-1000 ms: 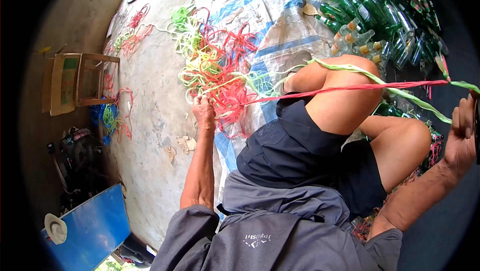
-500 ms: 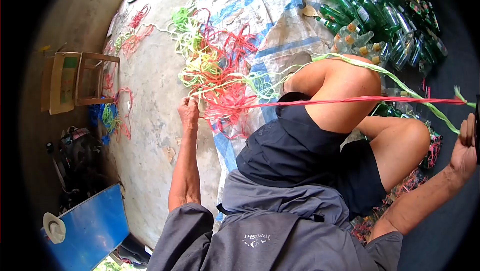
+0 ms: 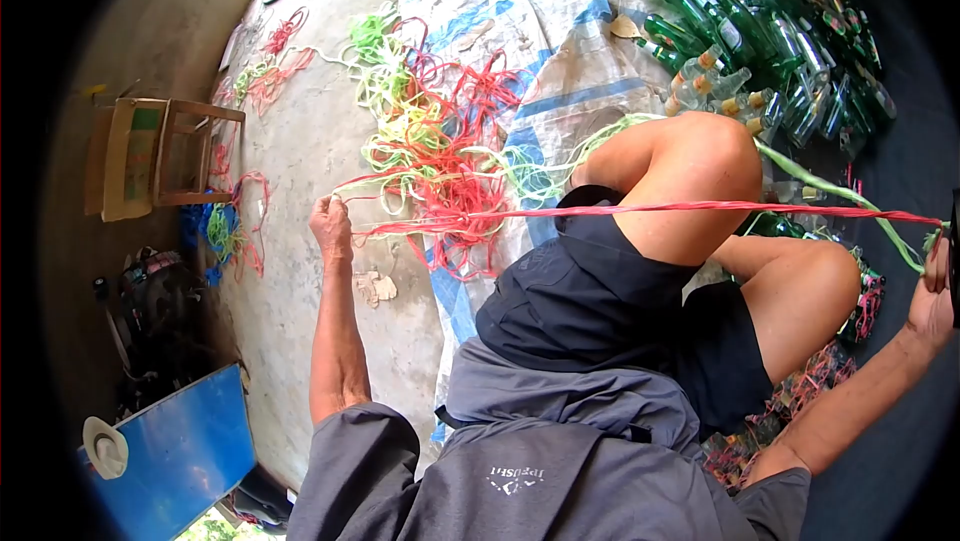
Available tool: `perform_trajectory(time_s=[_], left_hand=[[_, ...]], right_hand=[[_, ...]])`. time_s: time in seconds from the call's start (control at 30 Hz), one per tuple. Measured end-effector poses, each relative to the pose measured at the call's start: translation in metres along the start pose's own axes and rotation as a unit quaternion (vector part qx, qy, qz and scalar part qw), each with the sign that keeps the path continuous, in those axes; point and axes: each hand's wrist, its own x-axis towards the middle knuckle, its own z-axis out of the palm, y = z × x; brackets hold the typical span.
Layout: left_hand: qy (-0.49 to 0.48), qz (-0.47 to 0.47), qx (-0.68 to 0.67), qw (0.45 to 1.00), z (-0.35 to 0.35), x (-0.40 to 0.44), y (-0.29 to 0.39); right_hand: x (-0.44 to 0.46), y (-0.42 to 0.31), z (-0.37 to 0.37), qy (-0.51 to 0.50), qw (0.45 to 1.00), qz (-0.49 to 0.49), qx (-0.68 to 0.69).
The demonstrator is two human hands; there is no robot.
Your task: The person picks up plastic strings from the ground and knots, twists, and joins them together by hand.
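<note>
My left hand (image 3: 330, 226) is closed in a pinch on red plastic string, left of the heap. From it, strands lead right into a tangled pile of red, yellow and green plastic string (image 3: 415, 131). A stretched bundle of red string (image 3: 660, 207) runs across my raised knee toward my right hand (image 3: 936, 296). That hand, at the right edge, has its fingers closed around the string, partly cut off by the dark border. A pale green strand (image 3: 835, 177) also reaches it, slanting down from behind the knee.
Green glass bottles (image 3: 745, 31) lie heaped at upper right, with clear ones (image 3: 705, 86) beside them. A blue-and-white tarp (image 3: 560, 51) lies under the string. At left are a wooden stool (image 3: 195, 151), a black bag (image 3: 160, 326) and a blue table (image 3: 185, 451) bearing a hat (image 3: 105, 448).
My left hand has moved left, drawing red strands out from the pile. The green strand now hangs lower near my right hand, which has shifted slightly downward.
</note>
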Motion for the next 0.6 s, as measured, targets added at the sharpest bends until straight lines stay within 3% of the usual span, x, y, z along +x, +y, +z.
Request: perform_trajectory(time_s=[0.07,0.17,0.2,0.3,0.43,0.5,0.57,0.6], left_hand=[[0.000,-0.019,0.013,1.000,-0.008,0.002,0.008],[0.002,-0.038,0.001,0.999,-0.013,0.000,0.025],[0.001,-0.044,-0.011,0.999,-0.012,0.000,0.030],[-0.003,-0.061,-0.026,0.998,-0.012,-0.002,0.038],[-0.035,-0.070,-0.019,0.997,-0.007,-0.014,0.057],[-0.057,-0.077,-0.022,0.995,-0.003,-0.024,0.072],[-0.083,-0.082,-0.033,0.993,0.003,-0.036,0.084],[-0.108,-0.054,0.007,0.993,0.006,-0.038,0.083]], right_hand=[[-0.040,-0.026,0.062,-0.008,0.997,-0.049,-0.055],[-0.034,-0.033,0.051,-0.083,0.996,-0.022,-0.017],[-0.032,-0.031,0.048,-0.052,0.998,-0.031,-0.026],[-0.025,-0.030,0.031,-0.105,0.993,-0.031,-0.044],[-0.027,-0.030,0.024,-0.059,0.995,-0.056,-0.055],[-0.024,-0.028,0.003,-0.032,0.996,-0.052,-0.064],[0.029,-0.004,-0.103,-0.115,0.981,0.082,0.130],[0.021,-0.007,-0.101,-0.098,0.984,0.086,0.123]])
